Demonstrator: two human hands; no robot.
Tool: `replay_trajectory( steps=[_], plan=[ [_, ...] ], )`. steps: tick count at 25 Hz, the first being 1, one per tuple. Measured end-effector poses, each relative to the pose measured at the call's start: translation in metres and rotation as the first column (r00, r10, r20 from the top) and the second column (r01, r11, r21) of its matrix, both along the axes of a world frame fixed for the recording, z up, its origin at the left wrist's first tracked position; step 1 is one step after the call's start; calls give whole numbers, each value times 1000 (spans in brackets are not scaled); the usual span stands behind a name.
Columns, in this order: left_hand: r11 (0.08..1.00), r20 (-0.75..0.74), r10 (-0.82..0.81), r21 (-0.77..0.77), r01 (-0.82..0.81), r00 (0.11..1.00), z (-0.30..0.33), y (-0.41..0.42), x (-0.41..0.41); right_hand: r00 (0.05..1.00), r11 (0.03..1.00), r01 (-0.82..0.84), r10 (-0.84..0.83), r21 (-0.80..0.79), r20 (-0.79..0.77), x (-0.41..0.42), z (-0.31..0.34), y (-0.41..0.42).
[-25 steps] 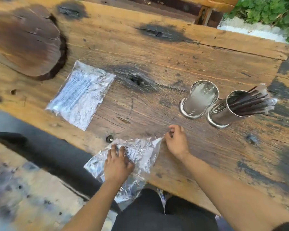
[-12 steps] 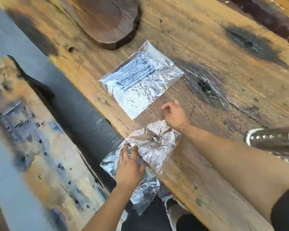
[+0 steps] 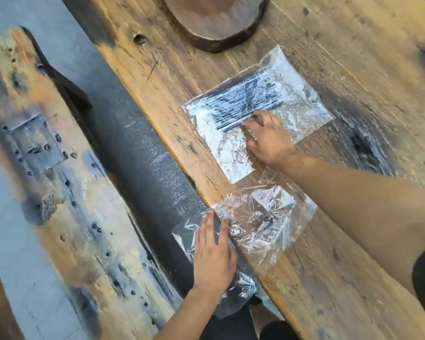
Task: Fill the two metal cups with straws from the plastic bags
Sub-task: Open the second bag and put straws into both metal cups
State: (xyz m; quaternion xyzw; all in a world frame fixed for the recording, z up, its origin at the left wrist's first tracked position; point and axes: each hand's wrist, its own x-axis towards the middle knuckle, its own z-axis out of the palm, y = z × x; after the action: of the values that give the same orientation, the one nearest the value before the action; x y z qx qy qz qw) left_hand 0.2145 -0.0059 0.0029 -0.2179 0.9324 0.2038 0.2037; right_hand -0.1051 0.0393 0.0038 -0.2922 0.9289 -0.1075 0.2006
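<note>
The right hand [image 3: 268,138] lies on a flat clear plastic bag of dark straws [image 3: 255,104] on the worn wooden table [image 3: 353,57], fingers curled against it; whether they grip cannot be told. The left hand [image 3: 212,256] presses flat, fingers together, on a crumpled clear plastic bag [image 3: 263,224] overhanging the table's near edge.

Two bare forearms enter the frame, neither covered by a sleeve along the length that shows. The left hand [image 3: 212,253] sits in the lower middle of the frame, its forearm rising from the bottom edge. The right hand [image 3: 268,138] lies in the upper middle, its forearm running in from the right edge. At the lower right edge a dark, black-looking piece of clothing, probably a short sleeve, covers the right upper arm. Dark clothing also shows at the bottom middle. A small glint on one right finger may be a ring; it is too blurred to tell.
</note>
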Motion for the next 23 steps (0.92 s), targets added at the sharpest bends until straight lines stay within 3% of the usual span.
replay_trajectory(
  steps=[4, 8, 14, 23],
  plan=[
    [988, 1, -120, -97, 119, 993, -1, -17, -13, 995, 994, 96, -97, 45, 23, 1, -4, 27],
    [981, 23, -166, -100, 168, 986, 1, -40, -37, 968, 957, 248, -253, 147, 11, 0, -2, 77],
    [941, 48, -298, -153, 302, 953, -8, -89, -95, 826, 815, 559, -563, 149, -18, 56, -1, 163],
    [907, 98, -361, -193, 373, 928, -12, -94, -249, 629, 619, 775, -775, 126, -63, 191, -2, 197]
  ],
)
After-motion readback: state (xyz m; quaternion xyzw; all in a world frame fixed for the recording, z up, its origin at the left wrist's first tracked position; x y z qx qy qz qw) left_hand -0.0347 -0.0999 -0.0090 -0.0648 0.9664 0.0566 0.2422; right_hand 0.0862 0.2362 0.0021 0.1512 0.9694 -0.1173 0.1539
